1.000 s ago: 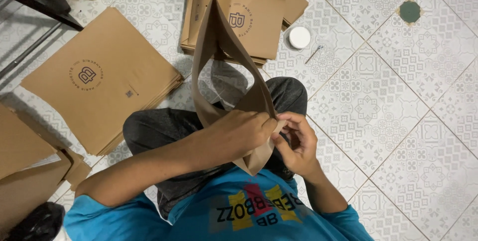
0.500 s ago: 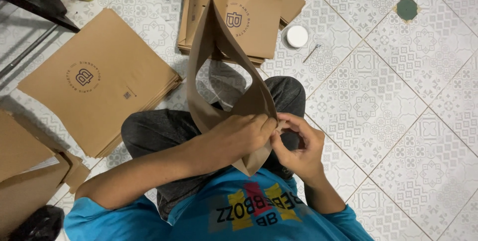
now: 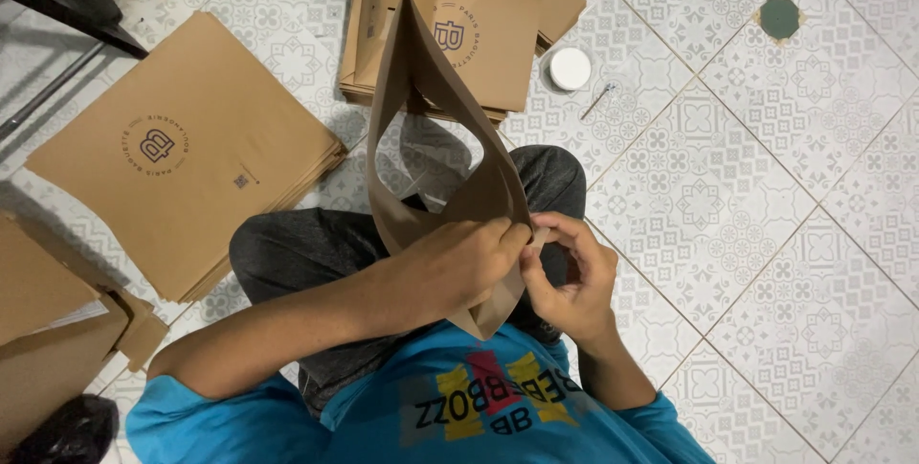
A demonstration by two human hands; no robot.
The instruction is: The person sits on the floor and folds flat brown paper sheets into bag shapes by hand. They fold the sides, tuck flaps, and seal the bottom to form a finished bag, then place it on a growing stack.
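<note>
1. The patterned tile floor (image 3: 766, 234) fills the view; the person sits on it in dark trousers and a blue shirt.
2. A big stack of flat brown paper bags (image 3: 187, 153) lies on the floor on the left side of the view, well apart from the hands.
3. A second, smaller stack of brown bags (image 3: 479, 33) lies at the top of the view, beyond the knees.
4. The brown paper sheet (image 3: 421, 110) being worked stands upright over the lap, bent into an open loop whose point rises toward the top stack.
5. The left hand (image 3: 450, 268) is closed around the lower edge of the sheet, fingers curled over the paper.
6. The right hand (image 3: 570, 277) meets it just beside, fingertips pinching the same edge where the two ends come together.
7. A round white lid (image 3: 571, 68) sits on the floor near the top stack.
8. A small metal pin-like piece (image 3: 599, 98) lies just beside the lid.
</note>
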